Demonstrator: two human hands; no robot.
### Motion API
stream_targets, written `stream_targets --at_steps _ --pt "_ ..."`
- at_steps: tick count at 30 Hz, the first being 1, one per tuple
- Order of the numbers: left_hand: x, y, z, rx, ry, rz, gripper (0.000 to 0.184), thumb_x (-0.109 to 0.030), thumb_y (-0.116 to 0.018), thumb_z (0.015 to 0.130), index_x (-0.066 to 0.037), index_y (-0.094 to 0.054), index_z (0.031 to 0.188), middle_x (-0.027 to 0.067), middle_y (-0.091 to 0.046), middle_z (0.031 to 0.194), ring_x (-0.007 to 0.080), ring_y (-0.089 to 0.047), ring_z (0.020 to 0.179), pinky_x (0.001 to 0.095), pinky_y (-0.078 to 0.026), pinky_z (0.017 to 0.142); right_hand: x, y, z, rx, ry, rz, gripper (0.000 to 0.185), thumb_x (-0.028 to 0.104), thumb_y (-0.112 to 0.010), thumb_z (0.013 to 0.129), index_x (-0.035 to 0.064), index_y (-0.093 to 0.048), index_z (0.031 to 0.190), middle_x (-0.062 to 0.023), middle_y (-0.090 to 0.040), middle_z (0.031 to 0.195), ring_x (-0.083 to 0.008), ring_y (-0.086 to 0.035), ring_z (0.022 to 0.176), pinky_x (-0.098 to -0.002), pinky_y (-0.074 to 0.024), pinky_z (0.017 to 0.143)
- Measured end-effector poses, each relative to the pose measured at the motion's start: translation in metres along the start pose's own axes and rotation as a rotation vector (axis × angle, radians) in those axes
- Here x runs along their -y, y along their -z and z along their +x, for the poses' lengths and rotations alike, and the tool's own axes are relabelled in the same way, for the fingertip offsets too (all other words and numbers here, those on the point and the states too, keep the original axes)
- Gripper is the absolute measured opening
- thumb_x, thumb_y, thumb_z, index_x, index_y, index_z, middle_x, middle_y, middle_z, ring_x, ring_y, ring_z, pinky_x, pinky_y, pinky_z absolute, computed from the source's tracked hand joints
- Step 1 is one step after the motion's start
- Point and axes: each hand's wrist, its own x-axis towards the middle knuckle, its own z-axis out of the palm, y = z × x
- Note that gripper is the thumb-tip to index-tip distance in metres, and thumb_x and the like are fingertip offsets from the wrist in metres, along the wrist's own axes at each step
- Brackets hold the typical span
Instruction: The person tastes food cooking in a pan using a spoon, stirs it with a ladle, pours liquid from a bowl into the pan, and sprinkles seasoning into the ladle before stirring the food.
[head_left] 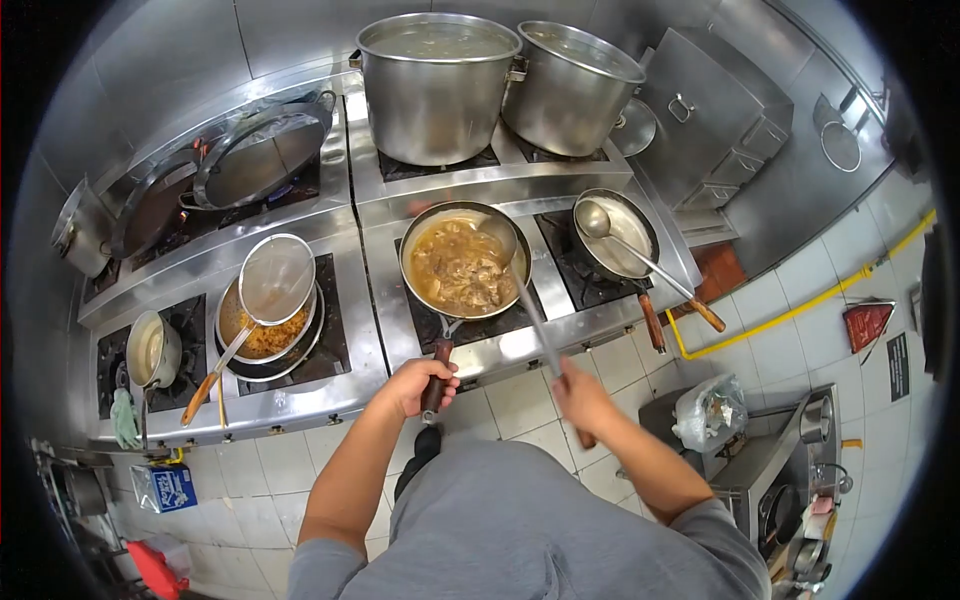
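A frying pan [465, 262] holding brown, saucy pieces of food sits on a front burner. My left hand [418, 387] is closed around the pan's dark wooden handle. In my right hand [584, 398] is the handle of a long metal ladle [538, 322], whose bowl rests in the food at the pan's right side. Right of it, a second pan [625, 262] with a pale coating has another wooden-handled ladle [594, 219] lying across it.
Two large stockpots [436, 100] stand on the back burners. At left are a strainer [277, 280] over a pan of orange-brown food, a small saucepan [154, 350] and wide pans [262, 160] behind. A yellow pipe [780, 317] runs at right, above a plastic bag [708, 412].
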Motion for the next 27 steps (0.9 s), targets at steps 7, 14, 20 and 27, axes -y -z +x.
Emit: stream_targets --at_steps 7,14,20,27 --pt "0.002 -0.008 -0.002 -0.02 0.003 0.004 0.019 -0.015 -0.06 0.084 -0.007 -0.055 0.1 0.0026 -0.057 0.076 0.0133 -0.052 0.058 0.0295 -0.048 0.051 0.064 0.026 -0.022 0.49 -0.286 1.3 0.015 0.019 -0.049 0.101 0.0044 -0.05 0.104 -0.0032 -0.051 0.075 -0.0136 -0.05 0.052 -0.0277 -0.0424 0.048" --pt "0.006 0.0 0.009 -0.01 0.024 -0.022 0.03 -0.039 -0.061 0.095 -0.009 -0.056 0.097 0.0001 -0.056 0.073 0.0134 -0.055 0.06 0.0326 -0.05 0.053 0.073 0.006 -0.027 0.328 -0.069 0.953 0.032 0.015 -0.055 0.098 -0.0016 -0.05 0.125 -0.0016 -0.052 0.073 -0.011 -0.049 0.051 -0.0256 -0.0437 0.049" --pt "-0.012 -0.017 -0.006 -0.049 0.093 -0.011 0.03 -0.037 -0.059 0.097 -0.008 -0.056 0.095 0.0034 -0.058 0.08 0.0165 -0.059 0.07 0.0398 -0.053 0.063 0.06 -0.023 -0.03 -0.283 0.199 0.142 0.05 0.015 -0.059 0.093 -0.0007 -0.044 0.138 -0.0137 -0.065 0.079 -0.0305 -0.064 0.063 -0.0383 -0.0527 0.06" --pt "-0.001 -0.002 0.013 0.079 0.09 -0.117 0.03 -0.04 -0.057 0.097 -0.011 -0.051 0.094 0.0012 -0.051 0.074 0.0139 -0.048 0.06 0.0331 -0.045 0.056 -0.005 -0.134 -0.007 -0.403 0.071 0.045 0.072 0.009 -0.06 0.09 0.0141 -0.023 0.152 -0.0249 -0.064 0.099 -0.0415 -0.065 0.085 -0.0479 -0.0517 0.074"
